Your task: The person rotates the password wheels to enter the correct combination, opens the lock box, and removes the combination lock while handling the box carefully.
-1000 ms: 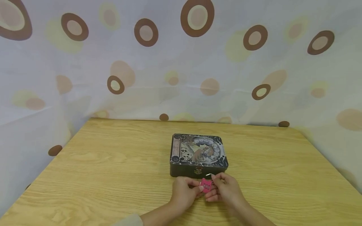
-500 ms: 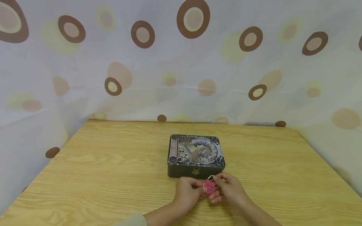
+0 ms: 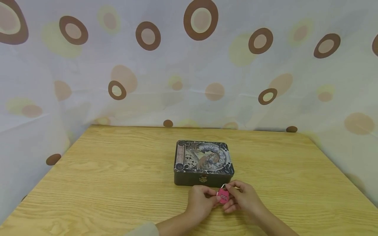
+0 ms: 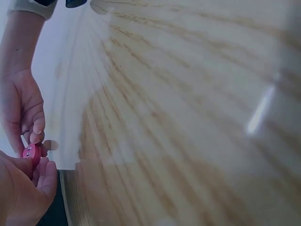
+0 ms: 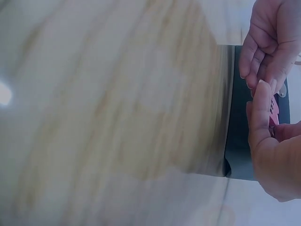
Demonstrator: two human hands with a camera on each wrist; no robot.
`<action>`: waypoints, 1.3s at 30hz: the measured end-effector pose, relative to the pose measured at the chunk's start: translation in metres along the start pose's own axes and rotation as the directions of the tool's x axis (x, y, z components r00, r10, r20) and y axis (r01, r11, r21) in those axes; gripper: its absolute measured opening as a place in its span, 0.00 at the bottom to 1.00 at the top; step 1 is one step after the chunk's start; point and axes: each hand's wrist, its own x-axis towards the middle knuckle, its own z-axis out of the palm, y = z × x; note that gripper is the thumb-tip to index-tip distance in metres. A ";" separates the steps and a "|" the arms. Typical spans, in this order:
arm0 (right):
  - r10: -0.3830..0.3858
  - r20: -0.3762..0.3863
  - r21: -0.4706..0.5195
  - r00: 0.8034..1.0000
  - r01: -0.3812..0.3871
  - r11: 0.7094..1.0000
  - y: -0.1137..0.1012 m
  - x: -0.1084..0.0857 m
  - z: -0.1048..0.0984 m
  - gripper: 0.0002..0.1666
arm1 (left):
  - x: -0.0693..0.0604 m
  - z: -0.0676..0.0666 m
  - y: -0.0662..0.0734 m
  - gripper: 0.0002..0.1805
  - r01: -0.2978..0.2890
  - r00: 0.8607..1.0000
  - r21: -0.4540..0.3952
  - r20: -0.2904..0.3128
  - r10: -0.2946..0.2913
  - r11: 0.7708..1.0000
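A small pink combination padlock (image 3: 223, 195) with number dials on its face is held between both hands, just in front of the box. My left hand (image 3: 199, 203) pinches its body from the left with thumb and fingers. My right hand (image 3: 243, 198) has thumb and index finger at the silver shackle (image 3: 223, 186), its other fingers curled below. Whether the shackle is seated in the body cannot be made out. Behind stands a dark tin box (image 3: 203, 157) with an ornate printed lid, closed, a brass latch (image 3: 203, 179) on its front. Fingers partly cover the pink padlock (image 5: 273, 112) in the right wrist view.
The box sits on a wood-grain table (image 3: 118, 170) that stretches to both sides. A pale curtain (image 3: 177, 65) with brown and beige circles hangs behind the table and along its sides.
Both hands and the padlock have shifted slightly right relative to the box. The shackle, earlier stretched apart over the body, now stands closer to it. The box has stayed put.
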 end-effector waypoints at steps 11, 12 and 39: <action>-0.038 -0.031 -0.140 0.999 0.033 0.990 0.005 -0.005 -0.006 0.23 | 0.001 0.013 -0.004 0.02 0.029 0.999 -0.042 0.017 -0.029 0.999; -0.044 -0.033 -0.165 0.998 0.038 0.986 0.005 -0.006 -0.007 0.23 | 0.001 0.015 -0.004 0.02 0.031 0.999 -0.052 0.022 -0.030 0.998; 0.026 -0.294 -0.222 0.955 -0.095 0.970 0.004 -0.007 -0.049 0.23 | 0.014 0.073 0.013 0.06 0.019 0.998 0.101 -0.056 -0.013 0.995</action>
